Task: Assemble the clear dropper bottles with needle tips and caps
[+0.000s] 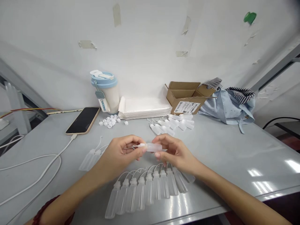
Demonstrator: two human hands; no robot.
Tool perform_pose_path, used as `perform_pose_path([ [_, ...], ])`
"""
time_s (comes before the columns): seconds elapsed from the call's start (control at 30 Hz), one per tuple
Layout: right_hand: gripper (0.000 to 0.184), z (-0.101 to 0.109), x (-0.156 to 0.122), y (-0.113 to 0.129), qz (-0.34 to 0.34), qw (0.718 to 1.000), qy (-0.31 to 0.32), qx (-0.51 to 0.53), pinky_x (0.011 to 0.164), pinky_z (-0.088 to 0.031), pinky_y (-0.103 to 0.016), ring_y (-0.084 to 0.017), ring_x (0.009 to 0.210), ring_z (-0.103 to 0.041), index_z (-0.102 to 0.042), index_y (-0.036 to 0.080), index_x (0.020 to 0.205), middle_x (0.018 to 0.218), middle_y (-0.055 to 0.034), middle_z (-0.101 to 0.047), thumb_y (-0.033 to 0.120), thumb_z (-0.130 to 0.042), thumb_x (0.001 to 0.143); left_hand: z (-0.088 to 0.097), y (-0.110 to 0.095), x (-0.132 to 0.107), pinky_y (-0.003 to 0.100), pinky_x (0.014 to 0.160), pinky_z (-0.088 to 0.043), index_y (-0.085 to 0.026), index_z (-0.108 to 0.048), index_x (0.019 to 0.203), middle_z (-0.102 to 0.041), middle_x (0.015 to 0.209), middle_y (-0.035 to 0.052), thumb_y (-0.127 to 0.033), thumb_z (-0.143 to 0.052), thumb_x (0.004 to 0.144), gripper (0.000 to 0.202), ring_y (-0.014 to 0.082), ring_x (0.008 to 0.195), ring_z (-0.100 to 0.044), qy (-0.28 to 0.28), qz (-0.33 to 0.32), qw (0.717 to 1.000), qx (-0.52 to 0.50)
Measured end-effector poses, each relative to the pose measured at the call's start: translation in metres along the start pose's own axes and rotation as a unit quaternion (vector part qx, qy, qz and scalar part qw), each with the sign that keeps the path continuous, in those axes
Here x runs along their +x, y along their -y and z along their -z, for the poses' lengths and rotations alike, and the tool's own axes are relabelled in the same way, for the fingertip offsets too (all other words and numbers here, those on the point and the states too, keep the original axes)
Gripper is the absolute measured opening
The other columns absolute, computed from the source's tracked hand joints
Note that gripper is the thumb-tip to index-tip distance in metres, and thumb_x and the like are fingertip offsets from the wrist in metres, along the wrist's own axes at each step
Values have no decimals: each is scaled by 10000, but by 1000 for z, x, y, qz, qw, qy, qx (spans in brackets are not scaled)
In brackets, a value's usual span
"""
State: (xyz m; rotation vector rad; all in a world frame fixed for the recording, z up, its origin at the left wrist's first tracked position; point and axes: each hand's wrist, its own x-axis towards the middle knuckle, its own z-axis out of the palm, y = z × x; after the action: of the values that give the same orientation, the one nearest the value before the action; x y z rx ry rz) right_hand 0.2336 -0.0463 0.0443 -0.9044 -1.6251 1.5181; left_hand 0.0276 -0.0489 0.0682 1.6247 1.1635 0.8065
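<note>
Above the middle of the grey table, both hands hold one small translucent squeeze bottle lying sideways. My right hand grips its body. My left hand pinches the white cap end of that bottle. Below the hands, a row of several capped bottles lies side by side near the front edge. Two more bottles lie to the left.
A heap of uncapped bottles and loose white caps lie further back. Along the wall stand a blue-lidded cup, stacked white trays, an open cardboard box and a cloth bag. A charging phone lies left.
</note>
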Motion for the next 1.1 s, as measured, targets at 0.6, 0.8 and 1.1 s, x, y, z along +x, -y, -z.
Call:
perform_pose_path([
  [0.6,328,5,6,-2,-77,996,-9,49,416,-348,-203,-54,396,-453,-566,143,792,551,59,-482,467,-570,843,-10,10,-4,223,528,-434,-193,-562,839,-600,701,-20,-364,-462,906,208,126,619,-554,-22,-87,982,167],
  [0.8,245,8,5,0,67,992,-66,-90,551,-451,-254,-106,580,-536,-654,185,1005,694,6,-586,336,-643,813,-9,8,-5,228,491,-364,-189,-494,661,-503,566,-39,-431,-341,944,402,112,520,-471,51,-33,988,144],
  [1.1,292,6,0,-4,27,991,-19,-126,469,-332,-228,-90,477,-438,-652,148,814,522,37,-475,406,-533,883,-5,13,-3,230,486,-318,-183,-459,628,-431,540,-48,-300,-348,949,359,98,483,-389,32,-173,947,270],
])
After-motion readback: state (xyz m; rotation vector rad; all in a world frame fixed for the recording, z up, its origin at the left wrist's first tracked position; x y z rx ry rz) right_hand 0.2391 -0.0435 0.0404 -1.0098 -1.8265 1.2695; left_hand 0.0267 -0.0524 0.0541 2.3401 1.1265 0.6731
